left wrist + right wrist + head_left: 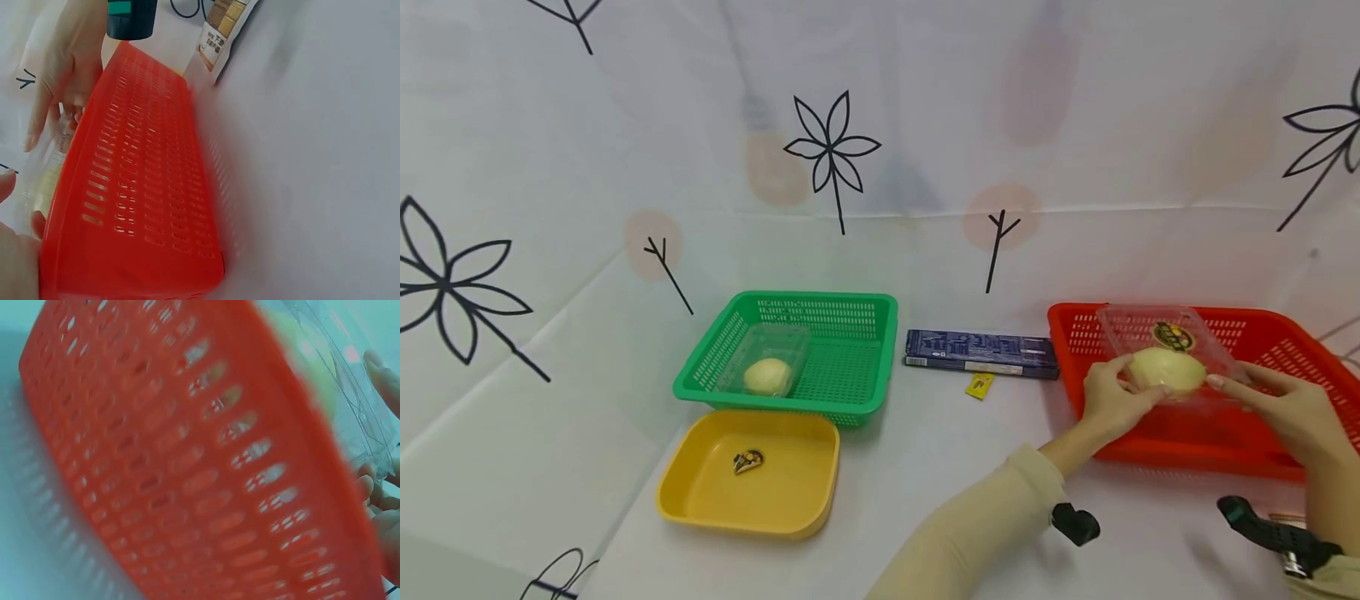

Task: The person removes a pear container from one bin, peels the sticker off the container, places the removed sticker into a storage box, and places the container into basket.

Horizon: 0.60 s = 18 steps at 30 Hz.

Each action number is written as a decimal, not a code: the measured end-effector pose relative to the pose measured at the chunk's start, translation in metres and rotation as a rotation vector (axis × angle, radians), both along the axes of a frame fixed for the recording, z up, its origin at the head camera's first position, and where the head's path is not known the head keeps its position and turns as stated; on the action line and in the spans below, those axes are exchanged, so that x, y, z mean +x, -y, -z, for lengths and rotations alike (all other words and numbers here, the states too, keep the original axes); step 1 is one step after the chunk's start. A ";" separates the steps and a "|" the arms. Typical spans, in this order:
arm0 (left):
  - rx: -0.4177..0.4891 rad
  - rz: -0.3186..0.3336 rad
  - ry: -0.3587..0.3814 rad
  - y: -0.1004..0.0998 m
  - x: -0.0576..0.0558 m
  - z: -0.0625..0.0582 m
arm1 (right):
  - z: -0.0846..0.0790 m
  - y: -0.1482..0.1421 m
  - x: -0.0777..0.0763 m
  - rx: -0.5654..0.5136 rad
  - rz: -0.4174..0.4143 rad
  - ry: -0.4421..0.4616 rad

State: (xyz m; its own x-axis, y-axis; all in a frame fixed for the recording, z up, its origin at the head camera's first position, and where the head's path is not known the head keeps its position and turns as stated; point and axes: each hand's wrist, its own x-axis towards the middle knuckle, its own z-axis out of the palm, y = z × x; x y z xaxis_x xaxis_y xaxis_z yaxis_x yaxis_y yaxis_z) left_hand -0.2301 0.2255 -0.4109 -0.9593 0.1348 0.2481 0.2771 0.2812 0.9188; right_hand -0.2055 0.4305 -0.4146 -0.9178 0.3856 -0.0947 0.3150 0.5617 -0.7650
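Over the red basket (pixel 1195 463), a clear plastic clamshell container (pixel 1123 325) is held with a pale yellow, rounded item (pixel 1165 369) in it. A black round label (pixel 1172 336) shows on its upturned lid. My left hand (pixel 1112 400) grips the container's left side, thumb toward the front, near the yellow item. On the right side my right hand (pixel 1288 408) holds it, with thumb and fingers at its edge. In the left wrist view the right hand (pixel 59 69) reaches over the basket rim, and the left wrist view's lower-left corner shows part of the left hand (pixel 15 262).
A green basket (pixel 850 354) holds a similar clear container (pixel 786 340) with a pale item. In front stands a yellow tray (pixel 760 508) with a crumpled black label (pixel 747 461). A dark blue box (pixel 981 352) and small yellow packet (pixel 980 385) lie between the baskets.
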 end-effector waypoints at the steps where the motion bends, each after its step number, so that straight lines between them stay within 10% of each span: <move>1: 0.031 -0.008 -0.024 0.001 0.000 0.000 | -0.003 0.003 0.002 -0.001 0.011 -0.007; 11: 0.308 0.010 -0.140 0.016 0.010 -0.001 | -0.027 0.025 0.023 -0.056 0.137 -0.039; 18: 0.477 0.124 -0.179 0.032 0.012 -0.007 | -0.030 0.039 0.038 -0.310 0.167 -0.157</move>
